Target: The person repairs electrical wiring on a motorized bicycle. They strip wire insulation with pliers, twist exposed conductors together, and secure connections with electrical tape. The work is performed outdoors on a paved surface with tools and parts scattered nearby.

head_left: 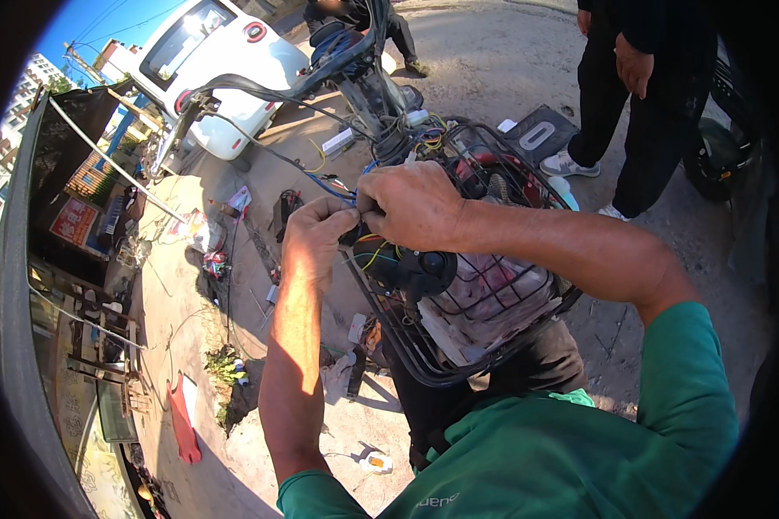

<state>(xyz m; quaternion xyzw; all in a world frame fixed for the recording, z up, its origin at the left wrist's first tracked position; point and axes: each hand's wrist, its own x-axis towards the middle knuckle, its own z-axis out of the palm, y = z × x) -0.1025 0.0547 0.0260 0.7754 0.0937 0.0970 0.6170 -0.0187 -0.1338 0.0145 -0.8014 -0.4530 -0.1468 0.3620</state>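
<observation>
**Thin blue wires (337, 190) pinched by the bare left hand (313, 232) and the bare right hand (414, 203)**

Fingers and thumbs of both hands are closed on the wires; the exact contact is hidden by the knuckles. The wires are held beside a black metal wire basket (437, 379), their long axis slanted from upper left down to the fingertips, at lower right. A round black plastic housing (433, 270) is seen below the right hand. Outdoors, pale dusty sunlit ground (476, 52) is strewn with scraps; a white van (221, 65) is parked beyond, and a dark-clothed person (645, 104) is seen at right.
</observation>
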